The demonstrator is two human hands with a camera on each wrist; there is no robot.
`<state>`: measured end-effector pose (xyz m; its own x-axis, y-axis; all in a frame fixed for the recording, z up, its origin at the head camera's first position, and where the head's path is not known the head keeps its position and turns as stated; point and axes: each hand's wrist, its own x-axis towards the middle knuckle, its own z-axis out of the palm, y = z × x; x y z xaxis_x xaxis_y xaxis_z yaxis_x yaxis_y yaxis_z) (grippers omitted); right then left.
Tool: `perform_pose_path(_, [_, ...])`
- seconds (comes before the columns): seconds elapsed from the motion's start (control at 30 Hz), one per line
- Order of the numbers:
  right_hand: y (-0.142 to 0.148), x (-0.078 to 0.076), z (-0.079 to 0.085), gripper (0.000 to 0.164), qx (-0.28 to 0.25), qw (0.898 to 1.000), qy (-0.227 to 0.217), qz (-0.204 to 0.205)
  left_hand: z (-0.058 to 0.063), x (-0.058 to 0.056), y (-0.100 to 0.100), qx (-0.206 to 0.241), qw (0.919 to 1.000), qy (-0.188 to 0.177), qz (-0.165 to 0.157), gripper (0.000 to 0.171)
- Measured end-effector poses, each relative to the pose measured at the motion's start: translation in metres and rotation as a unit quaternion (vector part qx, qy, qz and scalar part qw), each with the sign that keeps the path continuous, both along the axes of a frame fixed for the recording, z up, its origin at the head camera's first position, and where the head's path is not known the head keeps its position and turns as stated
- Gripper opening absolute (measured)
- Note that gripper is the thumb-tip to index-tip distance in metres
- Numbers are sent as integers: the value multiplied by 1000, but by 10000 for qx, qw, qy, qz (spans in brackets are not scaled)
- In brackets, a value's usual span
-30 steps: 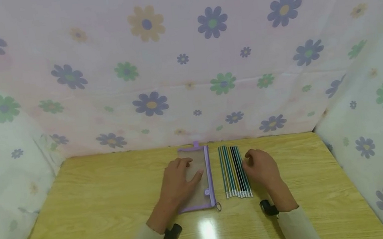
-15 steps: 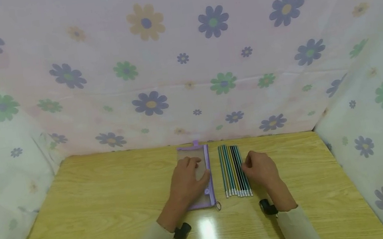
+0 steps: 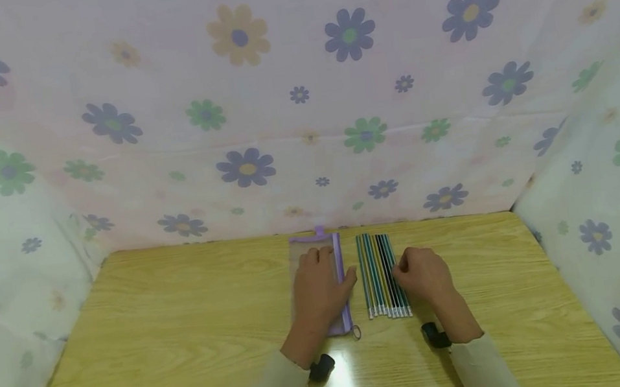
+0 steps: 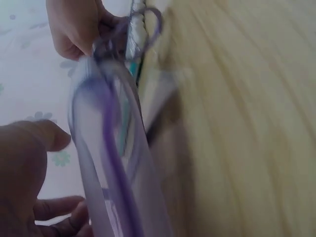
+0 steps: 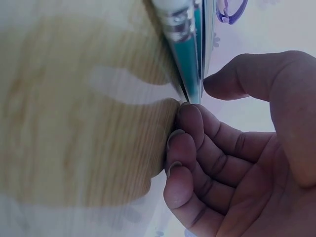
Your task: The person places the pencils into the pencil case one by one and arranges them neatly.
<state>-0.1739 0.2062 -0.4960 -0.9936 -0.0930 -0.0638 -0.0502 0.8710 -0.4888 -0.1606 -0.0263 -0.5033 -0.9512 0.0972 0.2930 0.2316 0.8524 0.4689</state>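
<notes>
At the left, the person's left hand [image 3: 318, 290] lies over the pouch [image 3: 338, 255], which is flat on the table [image 3: 185, 314] with its zip edge facing the pencils; good handling here would seem to call for light, spread pressure, since the thin mesh could crease or slide if pushed at one corner. This hand is loose, clamped on nothing: fingers point away from the person, thumb reaches out past the zip edge into the gap, and whether the palm bears on the mesh cannot be told. The ring [image 3: 356, 332] at the near corner is best kept clear of the thumb. Next come the pencils [image 3: 379, 269], side by side just right of the pouch, eraser ends near the person; being slim, they would probably roll or fan if pressed unevenly, so a low, gentle touch along the outer one suits. At the right, the right hand [image 3: 423, 273] is bent inward, fingertips low by the outermost pencil, thumb apart from the fingers and gripping nothing. The two hands are apart, the pencils between them.
</notes>
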Motion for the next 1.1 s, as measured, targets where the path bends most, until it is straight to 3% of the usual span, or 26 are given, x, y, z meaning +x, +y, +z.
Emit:
perform_pose_path(0.23, [0,0,2,50,28,9999,-88,-45,-1,4,16,125,9993,-174,311,58])
perform_pose_path(0.5, [-1,1,3,52,26,10000,-89,-25,-2,6,17,142,9980,-100,610,46])
perform_pose_path(0.7, [0,0,1,51,15,10000,-50,-48,-7,4,13,770,9952,-204,567,25])
perform_pose_path(0.83, [0,0,0,50,-61,10000,-26,4,-10,3,8,1431,9877,-154,607,11])
perform_pose_path(1.1, [0,2,-1,51,-20,10000,47,20,-14,2,-1,2157,9752,-190,470,4])
